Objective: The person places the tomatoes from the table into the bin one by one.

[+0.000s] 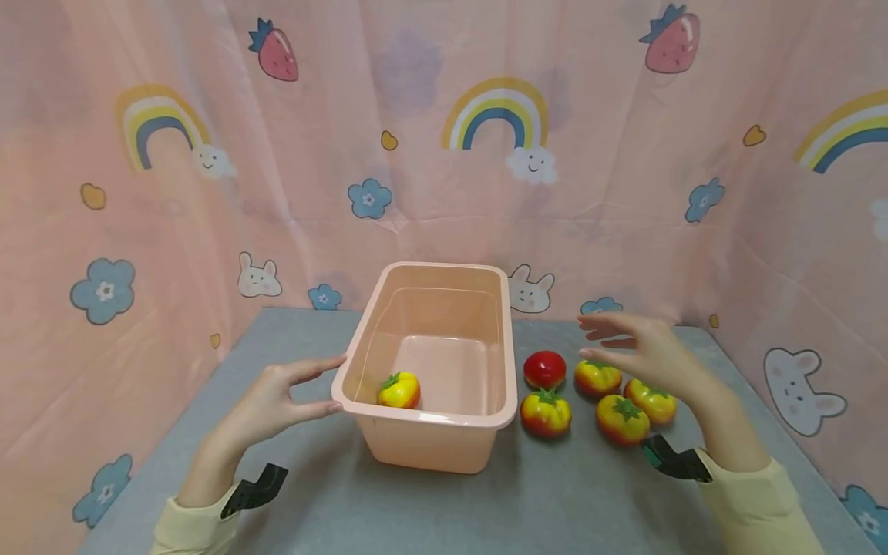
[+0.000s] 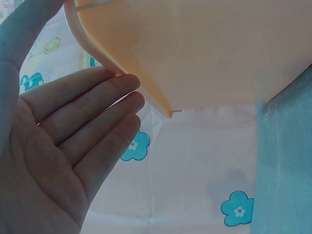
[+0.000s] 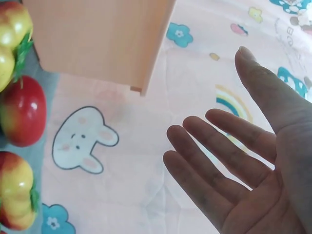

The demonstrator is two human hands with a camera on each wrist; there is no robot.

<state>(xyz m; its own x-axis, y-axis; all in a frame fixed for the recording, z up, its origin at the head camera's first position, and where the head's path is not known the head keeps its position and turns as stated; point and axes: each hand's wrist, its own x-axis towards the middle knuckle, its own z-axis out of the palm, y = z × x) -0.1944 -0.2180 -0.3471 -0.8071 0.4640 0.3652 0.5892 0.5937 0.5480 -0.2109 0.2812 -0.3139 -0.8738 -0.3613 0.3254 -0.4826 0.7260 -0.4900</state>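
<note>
A pink plastic bin point(image 1: 437, 439) stands on the grey table, one yellow-red toy tomato point(image 1: 398, 391) inside near its front wall. My left hand point(image 1: 277, 397) touches the bin's left rim with nearly straight fingers and thumb; in the left wrist view its fingers point(image 2: 97, 97) lie along the rim. Over the toy tomatoes to the right hovers my right hand point(image 1: 648, 351), holding nothing, its fingers point(image 3: 219, 156) spread and slightly bent. Below and beside it lie a red tomato point(image 1: 544, 370) and several yellow-red ones, including a front one point(image 1: 623, 420) and one by the bin point(image 1: 546, 414).
Behind the grey table point(image 1: 312, 478) hangs a pink curtain point(image 1: 444, 223) printed with rainbows, rabbits and flowers. The bin's right wall stands close to the red tomato and the yellow-red one in front of it. A dark strap piece sits at each wrist.
</note>
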